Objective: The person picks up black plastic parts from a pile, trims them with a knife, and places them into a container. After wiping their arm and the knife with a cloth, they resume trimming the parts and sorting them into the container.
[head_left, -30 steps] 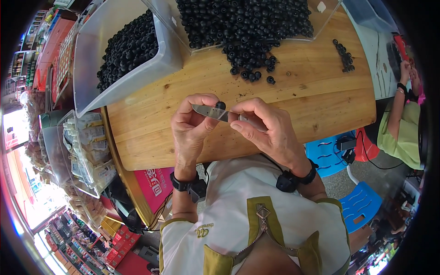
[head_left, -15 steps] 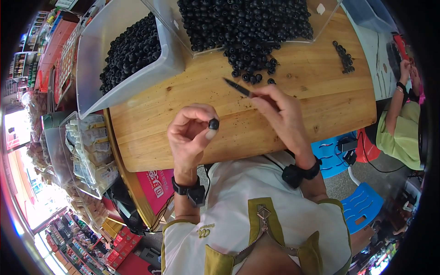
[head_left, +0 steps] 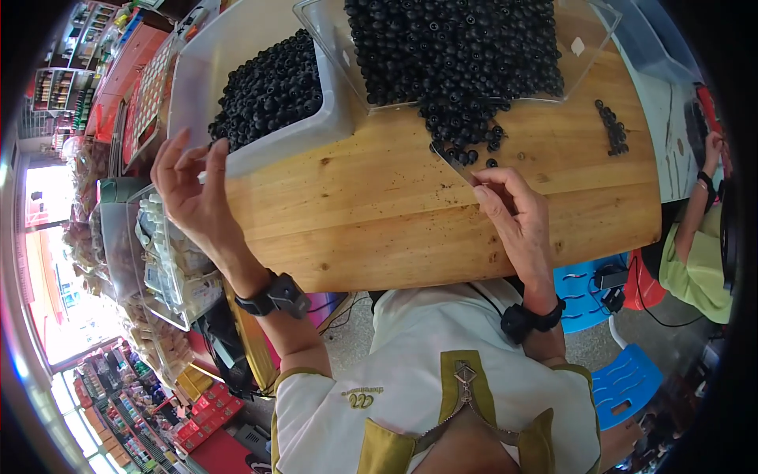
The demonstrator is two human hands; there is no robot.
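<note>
Now your right hand (head_left: 517, 213) grips the knife (head_left: 456, 164), blade pointing up-left into the berries (head_left: 466, 146); your left hand (head_left: 193, 189) hovers open, farther off.

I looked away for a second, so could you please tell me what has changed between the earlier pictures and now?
The left hand has swung out left to the white tub of black beads, and the bead it pinched is no longer visible. The right hand has carried the thin blade forward to the loose beads spilled from the clear tray. The wooden table is unchanged.
</note>
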